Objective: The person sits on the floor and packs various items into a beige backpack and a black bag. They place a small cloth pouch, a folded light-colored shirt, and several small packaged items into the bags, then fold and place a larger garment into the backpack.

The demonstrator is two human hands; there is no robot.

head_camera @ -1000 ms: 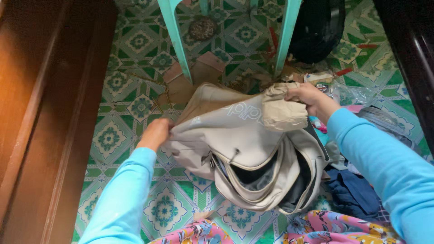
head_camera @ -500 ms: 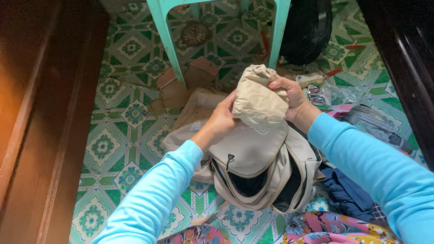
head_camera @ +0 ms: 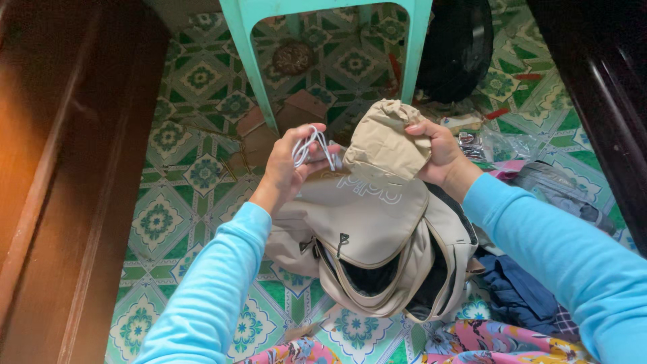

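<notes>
My left hand [head_camera: 286, 168] pinches a white cord [head_camera: 311, 147] | my right hand [head_camera: 438, 152] grips a beige pouch [head_camera: 385, 145] | backpack [head_camera: 377, 236] below (unzipped, on tiled floor [head_camera: 195, 202])

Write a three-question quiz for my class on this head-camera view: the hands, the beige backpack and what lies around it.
1. Which hand holds the coiled white cord?
2. True or false: the backpack has its zipped compartments shut.
3. What does the right hand grip: A a bottle, B a beige cloth pouch, C a shoe?

Key
1. The left hand, raised above the backpack.
2. False; they gape open, dark inside.
3. B, above the backpack, near the turquoise stool.
</notes>
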